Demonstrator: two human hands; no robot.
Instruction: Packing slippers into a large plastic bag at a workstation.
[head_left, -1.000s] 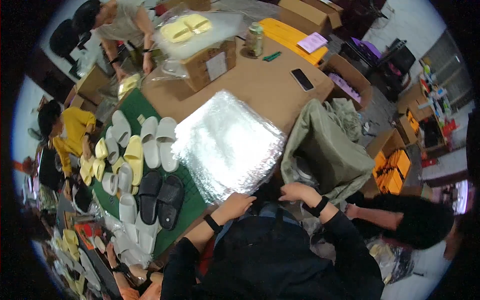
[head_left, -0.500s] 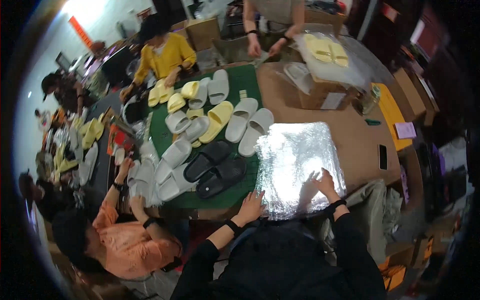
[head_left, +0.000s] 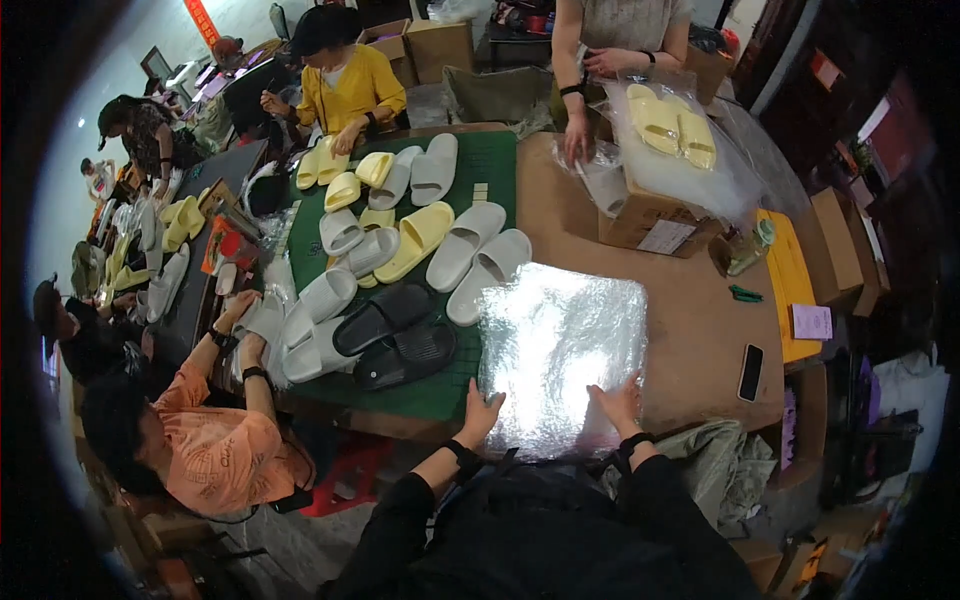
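Note:
A stack of clear shiny plastic bags (head_left: 560,350) lies on the brown table (head_left: 700,320) in front of me. My left hand (head_left: 482,410) rests flat on the stack's near left corner, fingers spread. My right hand (head_left: 618,403) lies flat on its near right edge. Neither hand grips anything. To the left of the stack, a green mat (head_left: 440,395) carries several foam slides: a black pair (head_left: 395,335), a pale grey pair (head_left: 475,260) and yellow ones (head_left: 415,240).
A cardboard box (head_left: 650,215) with bagged yellow slides (head_left: 675,125) stands at the back, a person's hands beside it. A phone (head_left: 751,372) lies at the right edge, scissors (head_left: 745,294) and a bottle (head_left: 750,247) nearby. Seated people work along the left side.
The view has swung, so the table now sits squarely ahead. Both my hands have moved forward from the table's near edge onto the plastic stack.

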